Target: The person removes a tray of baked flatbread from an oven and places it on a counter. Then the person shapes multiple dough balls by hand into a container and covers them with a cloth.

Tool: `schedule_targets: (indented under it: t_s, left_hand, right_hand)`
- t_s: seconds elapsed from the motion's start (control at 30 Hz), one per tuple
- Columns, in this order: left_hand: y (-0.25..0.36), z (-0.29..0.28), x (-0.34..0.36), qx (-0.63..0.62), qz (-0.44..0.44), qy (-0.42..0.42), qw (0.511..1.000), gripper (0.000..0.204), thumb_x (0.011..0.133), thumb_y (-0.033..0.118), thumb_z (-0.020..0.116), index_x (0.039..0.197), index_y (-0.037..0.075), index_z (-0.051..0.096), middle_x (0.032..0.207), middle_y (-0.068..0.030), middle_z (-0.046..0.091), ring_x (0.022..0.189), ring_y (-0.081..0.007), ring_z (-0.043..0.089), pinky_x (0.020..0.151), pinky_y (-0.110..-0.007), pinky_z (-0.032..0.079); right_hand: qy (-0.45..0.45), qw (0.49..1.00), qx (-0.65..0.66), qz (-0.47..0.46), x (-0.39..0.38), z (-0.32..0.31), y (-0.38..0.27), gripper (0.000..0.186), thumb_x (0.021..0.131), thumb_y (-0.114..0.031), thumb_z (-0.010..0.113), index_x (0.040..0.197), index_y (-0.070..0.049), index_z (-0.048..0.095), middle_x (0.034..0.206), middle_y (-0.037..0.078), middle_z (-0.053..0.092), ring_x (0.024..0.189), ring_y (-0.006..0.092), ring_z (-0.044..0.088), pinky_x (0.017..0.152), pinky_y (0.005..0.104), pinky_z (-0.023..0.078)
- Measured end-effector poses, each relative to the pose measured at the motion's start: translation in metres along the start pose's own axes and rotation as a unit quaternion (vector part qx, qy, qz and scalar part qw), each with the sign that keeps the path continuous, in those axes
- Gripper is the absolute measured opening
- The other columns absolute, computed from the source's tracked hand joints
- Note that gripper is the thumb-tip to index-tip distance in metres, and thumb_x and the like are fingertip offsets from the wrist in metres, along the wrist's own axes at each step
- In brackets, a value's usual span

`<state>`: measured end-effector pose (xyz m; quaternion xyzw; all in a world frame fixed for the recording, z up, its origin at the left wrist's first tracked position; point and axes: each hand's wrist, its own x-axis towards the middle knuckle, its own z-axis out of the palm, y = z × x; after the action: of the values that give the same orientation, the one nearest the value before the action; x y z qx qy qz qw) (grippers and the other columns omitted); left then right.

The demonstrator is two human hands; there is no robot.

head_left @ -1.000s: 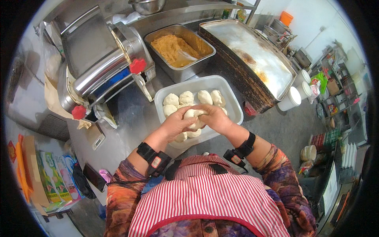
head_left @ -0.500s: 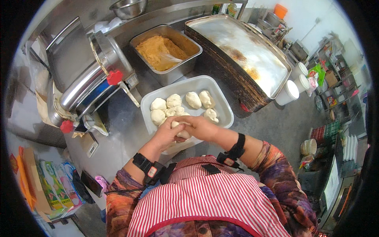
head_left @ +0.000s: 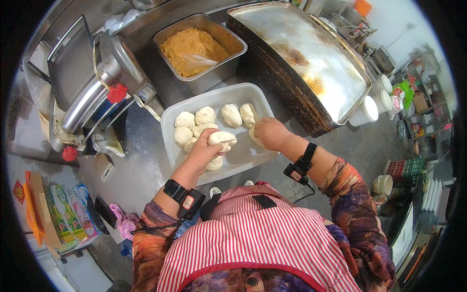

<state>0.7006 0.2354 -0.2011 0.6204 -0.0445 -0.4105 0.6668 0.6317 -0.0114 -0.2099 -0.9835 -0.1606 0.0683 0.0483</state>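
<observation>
My left hand (head_left: pixel 203 150) is closed round a folded piece of pale dough (head_left: pixel 223 139), held over a white plastic tray (head_left: pixel 248 155). My right hand (head_left: pixel 272 132) reaches down into the tray's right side, its curled fingers on a dough piece (head_left: pixel 255 137) that they partly cover. Several pale dough lumps (head_left: pixel 205 115) lie in the tray, grouped at the left and along the back, some of them hidden behind my left hand.
Behind the tray stands a steel tub (head_left: pixel 221 68) of orange-brown crumbly stuff. A steel rolling machine (head_left: pixel 85 104) is at left, with a small scale (head_left: pixel 106 165) nearby. Stacked baking trays (head_left: pixel 331 68) lie at back right, beside white buckets (head_left: pixel 368 111) and shelving (head_left: pixel 417 121).
My hands were together round one dough piece; they have parted. My left hand keeps the dough, and my right hand has moved right and down onto another piece in the tray.
</observation>
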Motion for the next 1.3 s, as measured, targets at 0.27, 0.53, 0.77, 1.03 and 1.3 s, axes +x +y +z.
schedule_targets:
  t_s: [0.27, 0.53, 0.77, 1.03, 1.3]
  left_hand:
    - [-0.037, 0.035, 0.027, 0.375, 0.058, -0.227, 0.897, 0.066, 0.078, 0.012, 0.051, 0.139, -0.002, 0.032, 0.135, -0.0166, 0.045, 0.124, -0.0251, 0.043, 0.106, -0.031, 0.031]
    - [-0.013, -0.003, -0.007, 0.225, -0.03, -0.137, 0.964, 0.045, 0.087, 0.016, 0.055, 0.127, -0.003, 0.05, 0.121, -0.0123, 0.058, 0.111, -0.0198, 0.054, 0.097, -0.029, 0.04]
    - [-0.026, -0.033, -0.058, 0.304, -0.068, -0.03, 0.95, 0.039, 0.087, 0.015, 0.057, 0.123, 0.0, 0.054, 0.116, -0.011, 0.062, 0.104, -0.0172, 0.058, 0.09, -0.028, 0.045]
    - [-0.043, -0.035, -0.05, 0.429, 0.052, -0.048, 0.901, 0.047, 0.083, 0.021, 0.054, 0.124, -0.001, 0.052, 0.117, -0.0211, 0.058, 0.108, -0.0313, 0.057, 0.092, -0.036, 0.044]
    - [-0.04, -0.042, -0.033, 0.487, -0.022, -0.114, 0.866, 0.047, 0.081, 0.021, 0.05, 0.122, -0.001, 0.053, 0.113, -0.022, 0.059, 0.105, -0.0357, 0.056, 0.09, -0.04, 0.044]
  right_hand:
    - [0.1, 0.958, 0.24, 0.119, -0.003, -0.002, -0.001, 0.026, 0.075, -0.013, 0.057, 0.099, -0.01, 0.067, 0.093, 0.015, 0.063, 0.091, 0.0335, 0.059, 0.083, 0.0424, 0.047]
    - [-0.151, 0.981, 0.107, -0.053, 0.032, 0.0, -0.012, 0.028, 0.078, -0.018, 0.059, 0.103, -0.005, 0.064, 0.099, 0.015, 0.065, 0.092, 0.0328, 0.062, 0.08, 0.0428, 0.048]
    - [-0.018, 0.939, 0.33, 0.098, 0.073, 0.027, -0.042, 0.053, 0.076, -0.026, 0.066, 0.12, 0.001, 0.055, 0.092, 0.018, 0.067, 0.082, 0.0289, 0.065, 0.079, 0.0386, 0.05]
    - [-0.102, 0.882, 0.428, 0.172, 0.103, 0.043, -0.05, 0.061, 0.064, -0.025, 0.08, 0.111, 0.005, 0.056, 0.088, 0.012, 0.062, 0.067, 0.0181, 0.061, 0.056, 0.0289, 0.05]
    - [-0.065, 0.647, 0.741, 0.171, 0.073, -0.002, -0.081, 0.028, 0.065, -0.007, 0.075, 0.085, -0.003, 0.056, 0.083, 0.006, 0.061, 0.075, 0.015, 0.061, 0.065, 0.0291, 0.052]
